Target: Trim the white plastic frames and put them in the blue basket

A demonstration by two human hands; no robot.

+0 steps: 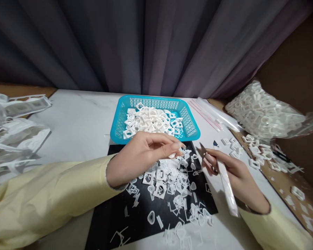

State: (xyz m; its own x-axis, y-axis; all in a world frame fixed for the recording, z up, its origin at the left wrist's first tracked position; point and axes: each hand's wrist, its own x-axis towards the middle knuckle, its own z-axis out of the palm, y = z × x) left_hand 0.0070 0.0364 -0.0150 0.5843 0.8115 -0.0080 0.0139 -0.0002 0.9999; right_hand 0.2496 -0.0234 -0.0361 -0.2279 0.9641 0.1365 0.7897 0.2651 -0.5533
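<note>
My left hand (pixel 148 149) hovers just in front of the blue basket (pixel 116 125), thumb and fingers pinched together on a small white plastic piece (pixel 172 155), mostly hidden by the fingertips. To its right, my right hand (pixel 232 177) is closed around a white-handled tool (pixel 226 185) with a dark blue tip. A dark pointed metal blade (pixel 202 148) also sticks out from those fingers; whether it belongs to the same tool I cannot tell. White scraps (pixel 178 177) lie heaped below the hands on a black mat (pixel 112 215), along with several square white pieces (pixel 160 190).
White square frames (pixel 151 119) fill the basket. Large white sheets or strips (pixel 18 135) are piled at left. At right lie a flat zip bag (pixel 219 116), a stuffed clear bag (pixel 266 111) and loose frames (pixel 258 152). A grey curtain (pixel 156 48) hangs behind the table.
</note>
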